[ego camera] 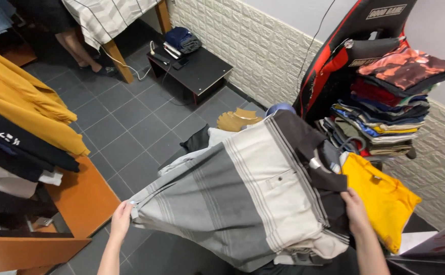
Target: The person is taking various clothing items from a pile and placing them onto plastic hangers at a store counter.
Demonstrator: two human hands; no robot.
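Both hands spread wide apart, striped polo shirt (243, 198) stretched between them over the grey tile floor (125, 127). Left hand (121, 218) pinches the hem corner; right hand (356, 211) is clamped on the dark collar end. Yellow shirt (383, 196) lies just right of the right hand. Stack of folded clothes (385, 107) sits above it on a red-black chair (334, 61). Mustard and black garments (23, 117) hang left of the left hand.
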